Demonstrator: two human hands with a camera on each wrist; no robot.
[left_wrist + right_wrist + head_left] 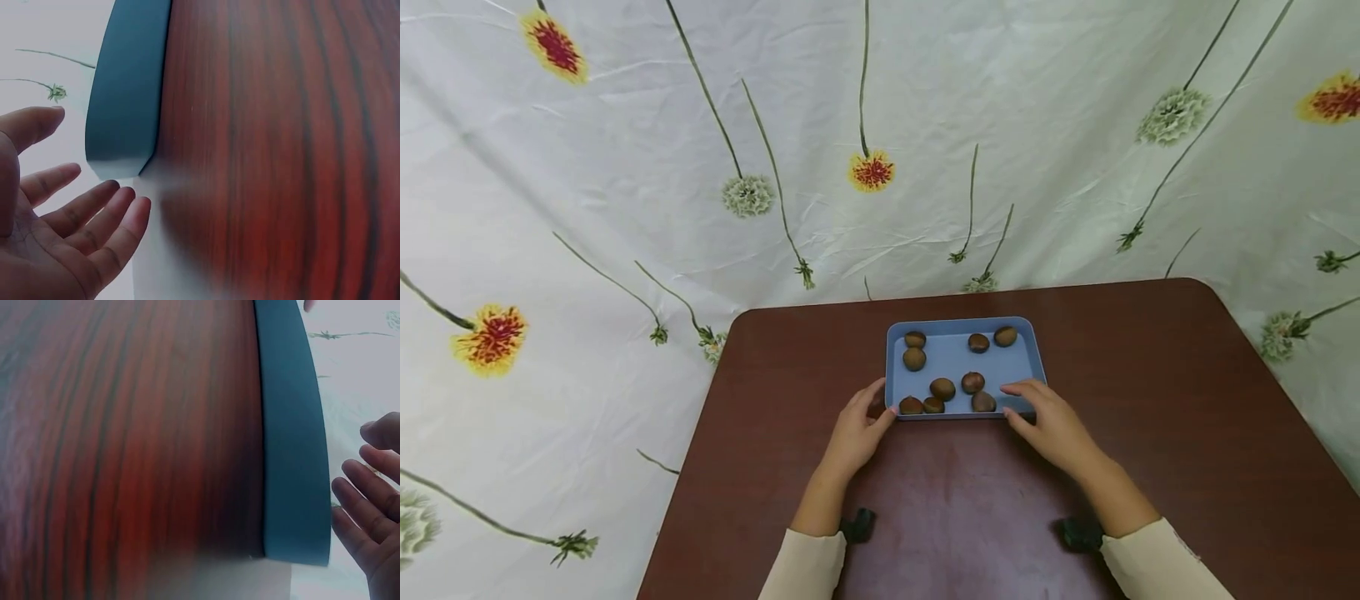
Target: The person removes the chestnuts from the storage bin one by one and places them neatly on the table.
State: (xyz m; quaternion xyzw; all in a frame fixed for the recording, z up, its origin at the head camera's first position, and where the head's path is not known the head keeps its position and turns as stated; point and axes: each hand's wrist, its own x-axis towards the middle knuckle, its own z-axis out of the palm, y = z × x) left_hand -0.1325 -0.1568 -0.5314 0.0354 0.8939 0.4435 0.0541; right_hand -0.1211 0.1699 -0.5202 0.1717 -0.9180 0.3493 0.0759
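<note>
Though the tray (955, 354) hides 9 chestnuts (913, 359) from the wrist views, the left hand (856, 429) and right hand (1054, 425) look loosely spread.

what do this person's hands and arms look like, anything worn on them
The left hand and right hand are bare: no gloves or rings show. The left sleeve and right sleeve are cream, stopping short of the wrists. A small dark object shows by each sleeve's end.

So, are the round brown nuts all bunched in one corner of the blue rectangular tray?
No, the brown nuts lie spread about the blue tray, some toward its far edge, others toward its near edge.
</note>
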